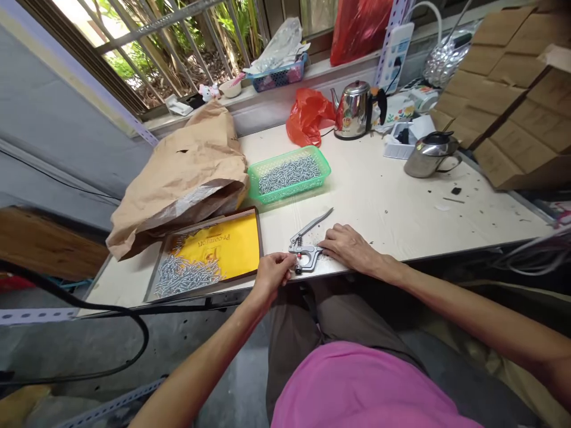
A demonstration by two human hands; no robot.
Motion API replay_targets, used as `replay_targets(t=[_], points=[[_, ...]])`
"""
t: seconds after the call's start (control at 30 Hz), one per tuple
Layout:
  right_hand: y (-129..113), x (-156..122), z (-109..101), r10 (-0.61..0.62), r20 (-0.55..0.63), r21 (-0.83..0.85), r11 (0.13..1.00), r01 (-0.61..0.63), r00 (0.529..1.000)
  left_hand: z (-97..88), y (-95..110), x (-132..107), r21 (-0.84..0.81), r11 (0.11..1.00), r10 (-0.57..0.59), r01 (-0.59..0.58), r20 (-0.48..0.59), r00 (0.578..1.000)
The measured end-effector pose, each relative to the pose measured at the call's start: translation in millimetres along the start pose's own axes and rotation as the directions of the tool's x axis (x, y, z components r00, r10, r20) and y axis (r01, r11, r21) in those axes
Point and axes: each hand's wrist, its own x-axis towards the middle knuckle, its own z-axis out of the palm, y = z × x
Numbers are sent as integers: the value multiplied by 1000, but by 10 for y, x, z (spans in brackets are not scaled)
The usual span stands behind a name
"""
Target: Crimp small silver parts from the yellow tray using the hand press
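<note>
A pair of grey metal snap-fastener pliers [308,257] lies at the table's front edge, its upper lever raised at an angle. A small red part shows in its jaw. My right hand [347,245] is closed over the lower handle, fingers curled down, the raised lever apart from it. At the jaw, my left hand [275,272] is pinched; whatever sits between thumb and finger is too small to make out. To the left, a shallow tray [260,241] with a yellow sheet [241,244] carries a pile of small silvery metal pieces [185,278]. More such pieces fill a green basket [325,172].
A crumpled brown paper bag [187,157] lies behind the tray. A red plastic bag [307,116], steel kettle [354,110] and steel pot [428,157] stand farther back. Folded cardboard [513,113] leans at the right. A black cable [89,306] hangs at the left.
</note>
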Motion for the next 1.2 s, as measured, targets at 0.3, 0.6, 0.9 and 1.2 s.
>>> replay_targets(t=[0.3, 0.6, 0.9, 1.2], points=[[-1, -17, 73, 51, -20, 25, 998, -51, 999, 63, 41, 27, 127, 991, -30, 27, 20, 999], [19, -17, 88, 37, -39, 19, 999, -37, 999, 19, 111, 94, 190, 979, -98, 79, 89, 991], [28, -33, 163, 39, -61, 8, 999, -39, 997, 7, 164, 115, 194, 967, -184, 163, 95, 978], [36, 3, 128, 23, -44, -2, 1000, -23, 999, 13, 146, 98, 261, 946, -224, 194, 89, 971]])
